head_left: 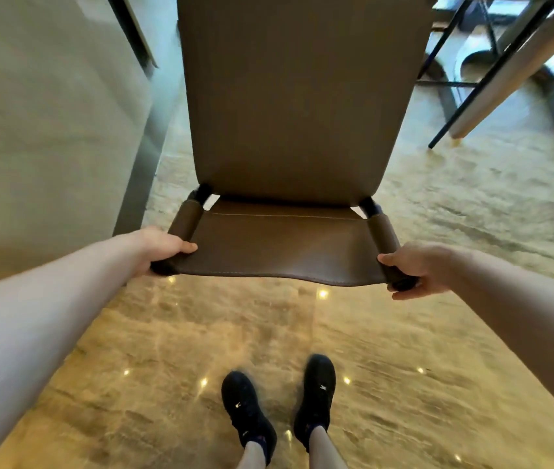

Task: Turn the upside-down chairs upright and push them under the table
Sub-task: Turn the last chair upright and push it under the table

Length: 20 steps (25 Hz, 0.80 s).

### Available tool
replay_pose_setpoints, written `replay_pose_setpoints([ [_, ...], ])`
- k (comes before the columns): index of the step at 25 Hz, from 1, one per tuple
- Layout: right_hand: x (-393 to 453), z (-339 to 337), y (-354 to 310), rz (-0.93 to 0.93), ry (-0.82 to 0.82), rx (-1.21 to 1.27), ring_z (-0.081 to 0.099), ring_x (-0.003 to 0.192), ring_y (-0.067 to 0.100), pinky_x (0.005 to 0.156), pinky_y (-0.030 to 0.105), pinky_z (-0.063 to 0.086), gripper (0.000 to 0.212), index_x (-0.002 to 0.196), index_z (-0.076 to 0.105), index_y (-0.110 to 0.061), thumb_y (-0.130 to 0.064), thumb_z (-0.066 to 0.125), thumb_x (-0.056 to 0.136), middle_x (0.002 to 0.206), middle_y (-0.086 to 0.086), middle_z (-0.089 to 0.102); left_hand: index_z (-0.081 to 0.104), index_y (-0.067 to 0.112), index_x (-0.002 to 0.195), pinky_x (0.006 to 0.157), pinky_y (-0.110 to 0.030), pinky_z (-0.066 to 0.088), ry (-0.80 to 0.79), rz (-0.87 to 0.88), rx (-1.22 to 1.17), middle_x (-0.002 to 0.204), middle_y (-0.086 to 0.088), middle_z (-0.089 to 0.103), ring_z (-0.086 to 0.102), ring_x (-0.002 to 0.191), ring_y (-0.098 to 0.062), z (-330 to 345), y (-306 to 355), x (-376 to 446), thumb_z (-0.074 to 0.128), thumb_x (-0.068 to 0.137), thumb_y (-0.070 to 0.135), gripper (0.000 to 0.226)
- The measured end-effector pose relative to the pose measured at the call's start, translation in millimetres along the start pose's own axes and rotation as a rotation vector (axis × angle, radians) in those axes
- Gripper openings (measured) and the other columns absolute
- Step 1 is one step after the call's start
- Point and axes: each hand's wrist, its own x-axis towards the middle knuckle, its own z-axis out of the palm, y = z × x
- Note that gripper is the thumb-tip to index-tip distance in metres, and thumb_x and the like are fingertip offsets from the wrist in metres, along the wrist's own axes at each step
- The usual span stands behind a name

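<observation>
Carrying brown chair [289,130] w/ both hands, 12 o'clock ahead.
L hand [164,247] & R hand [414,265] each curled round a padded frame end; chair looks off floor. Next prob: set upright, push under bench [519,69] at 2 o'clock.

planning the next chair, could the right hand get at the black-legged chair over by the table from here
Probably not as things stand: the right hand grips the brown chair, as does the left hand, and the black-legged chair stands well beyond it across open floor.

We cannot see the chair's [289,96] far end, cut off at the top edge; our fingers [404,294] curl underneath, mostly hidden.
</observation>
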Motion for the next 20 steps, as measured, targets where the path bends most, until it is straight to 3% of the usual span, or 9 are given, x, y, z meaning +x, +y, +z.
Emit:
replay_pose_setpoints([
  [3,-36,-25,-38,-0.041,0.077,-0.014,0.06,0.067,0.023,0.059,0.036,0.059,0.024,0.1,0.052,-0.002,-0.026,0.055,0.101,0.083,0.014,0.058,0.052,0.007,0.086,0.052,-0.029,0.048,0.027,0.094,0.002,0.083,-0.01,0.058,0.055,0.064,-0.019,-31,42,-28,0.073,0.091,0.019,0.025],
  [6,-59,-37,-82,-0.127,0.182,-0.045,0.048,0.055,0.022,0.062,0.036,0.055,0.022,0.08,0.045,-0.006,-0.007,0.047,0.102,0.067,0.011,0.045,0.055,0.003,0.106,0.054,-0.025,0.054,0.023,0.195,-0.095,0.081,-0.009,0.06,0.06,0.065,-0.016,-68,83,-41,0.077,0.086,0.01,0.031],
  [9,-73,-51,-121,-0.216,0.34,-0.125,0.045,0.052,0.023,0.048,0.031,0.043,0.023,0.08,0.047,-0.003,-0.001,0.04,0.101,0.067,0.011,0.045,0.057,0.002,0.107,0.041,-0.016,0.05,0.052,0.286,-0.16,0.078,-0.007,0.061,0.061,0.058,-0.013,-93,121,-40,0.081,0.082,0.006,0.035],
  [11,-74,-64,-142,-0.313,0.392,-0.14,0.047,0.054,0.02,0.046,0.026,0.041,0.032,0.068,0.042,-0.008,-0.001,0.042,0.1,0.075,0.012,0.049,0.056,0.004,0.093,0.051,-0.022,0.056,0.115,0.331,-0.21,0.077,-0.007,0.059,0.062,0.06,-0.017,-98,142,-35,0.081,0.081,0.006,0.028],
  [13,-78,-72,-161,-0.369,0.465,-0.14,0.059,0.073,0.027,0.057,0.028,0.047,0.023,0.075,0.05,-0.005,-0.004,0.044,0.098,0.096,0.017,0.053,0.053,0.005,0.082,0.08,-0.037,0.061,0.186,0.365,-0.26,0.077,-0.008,0.058,0.069,0.077,-0.027,-103,160,-30,0.082,0.08,0.007,0.029],
  [14,-81,-75,-169,-0.382,0.53,-0.171,0.062,0.092,0.035,0.069,0.033,0.05,0.017,0.089,0.057,0.0,-0.008,0.044,0.097,0.107,0.021,0.055,0.055,0.001,0.089,0.091,-0.042,0.057,0.215,0.383,-0.269,0.084,-0.011,0.06,0.07,0.091,-0.031,-105,170,-28,0.082,0.08,0.008,0.029],
  [15,-85,-77,-177,-0.381,0.594,-0.204,0.057,0.109,0.042,0.084,0.041,0.05,0.024,0.105,0.059,0.005,-0.01,0.044,0.096,0.118,0.026,0.054,0.057,-0.003,0.104,0.096,-0.045,0.054,0.234,0.39,-0.281,0.096,-0.015,0.063,0.068,0.104,-0.035,-107,180,-25,0.082,0.08,0.011,0.037],
  [17,-94,-82,-192,-0.357,0.643,-0.279,0.044,0.122,0.048,0.1,0.049,0.042,0.036,0.122,0.05,0.006,-0.01,0.041,0.091,0.133,0.03,0.042,0.052,-0.006,0.126,0.099,-0.047,0.052,0.238,0.378,-0.282,0.12,-0.023,0.062,0.064,0.114,-0.039,-111,203,-16,0.081,0.081,0.014,0.058],
  [20,-103,-96,-213,-0.369,0.557,-0.497,0.031,0.125,0.048,0.103,0.048,0.035,0.032,0.114,0.037,-0.002,-0.006,0.039,0.082,0.137,0.027,0.026,0.059,-0.008,0.117,0.097,-0.048,0.054,0.253,0.363,-0.264,0.122,-0.028,0.063,0.064,0.114,-0.04,-124,244,0,0.079,0.081,0.012,0.046],
])
